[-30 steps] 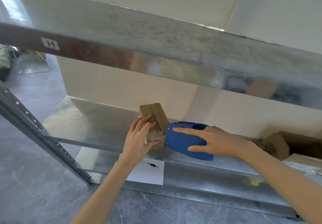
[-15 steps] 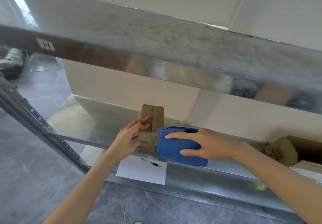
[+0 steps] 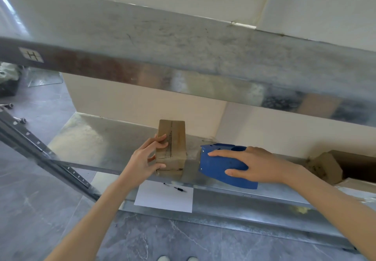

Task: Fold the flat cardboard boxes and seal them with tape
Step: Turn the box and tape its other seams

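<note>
A small folded brown cardboard box (image 3: 173, 144) lies on the middle metal shelf (image 3: 97, 140), its top seam running away from me. My left hand (image 3: 145, 159) grips its left side, thumb on the near face and fingers over the top edge. A blue tape dispenser (image 3: 221, 163) sits on the shelf just right of the box, a small gap between them. My right hand (image 3: 254, 164) holds the dispenser from above, fingers wrapped over its body.
A wide upper metal shelf (image 3: 183, 57) crosses the view above my hands. More brown boxes (image 3: 325, 167) sit at the shelf's right end. A white sheet (image 3: 162, 197) with a pen (image 3: 176, 187) lies on the lower shelf. A slanted metal upright (image 3: 40, 155) stands left.
The box has been turned straight and set flat on the shelf. The dispenser has drawn away to the right, leaving a gap from the box's end.
</note>
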`<state>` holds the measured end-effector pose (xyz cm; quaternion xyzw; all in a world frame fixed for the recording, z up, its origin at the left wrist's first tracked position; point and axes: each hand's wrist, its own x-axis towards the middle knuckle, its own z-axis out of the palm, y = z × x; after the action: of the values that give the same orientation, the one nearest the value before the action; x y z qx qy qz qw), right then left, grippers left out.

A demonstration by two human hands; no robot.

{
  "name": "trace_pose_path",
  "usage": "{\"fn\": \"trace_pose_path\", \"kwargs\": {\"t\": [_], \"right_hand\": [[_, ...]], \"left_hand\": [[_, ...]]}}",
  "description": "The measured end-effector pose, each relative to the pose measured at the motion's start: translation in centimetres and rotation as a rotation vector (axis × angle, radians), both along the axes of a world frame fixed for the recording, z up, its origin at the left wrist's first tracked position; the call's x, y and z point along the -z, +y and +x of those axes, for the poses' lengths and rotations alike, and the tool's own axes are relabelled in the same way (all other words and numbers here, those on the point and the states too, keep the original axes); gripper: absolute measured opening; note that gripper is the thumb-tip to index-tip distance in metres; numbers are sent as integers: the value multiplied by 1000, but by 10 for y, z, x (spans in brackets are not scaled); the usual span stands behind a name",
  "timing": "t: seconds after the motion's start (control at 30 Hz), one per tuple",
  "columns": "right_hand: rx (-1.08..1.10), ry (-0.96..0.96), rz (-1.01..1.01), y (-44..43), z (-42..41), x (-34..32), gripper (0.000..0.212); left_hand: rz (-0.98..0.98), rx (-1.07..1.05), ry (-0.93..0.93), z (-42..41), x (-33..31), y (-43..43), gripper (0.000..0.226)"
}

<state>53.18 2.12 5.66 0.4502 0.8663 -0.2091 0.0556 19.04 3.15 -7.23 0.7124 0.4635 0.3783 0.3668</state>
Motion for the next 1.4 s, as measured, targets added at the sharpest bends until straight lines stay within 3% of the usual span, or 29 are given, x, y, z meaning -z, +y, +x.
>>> {"fn": "trace_pose_path", "kwargs": {"t": [0.4, 0.57, 0.93, 1.4], "right_hand": [[151, -48, 167, -14, -62, 32, 54], [180, -157, 166, -9, -76, 49, 56], [552, -3, 102, 3, -30, 99, 85], [640, 319, 62, 21, -17, 138, 64]], "left_hand": [[8, 16, -56, 1, -2, -1, 52], [-14, 60, -13, 7, -6, 0, 53], [-44, 22, -33, 16, -7, -2, 54], [-38, 2, -57, 17, -6, -5, 60]]}}
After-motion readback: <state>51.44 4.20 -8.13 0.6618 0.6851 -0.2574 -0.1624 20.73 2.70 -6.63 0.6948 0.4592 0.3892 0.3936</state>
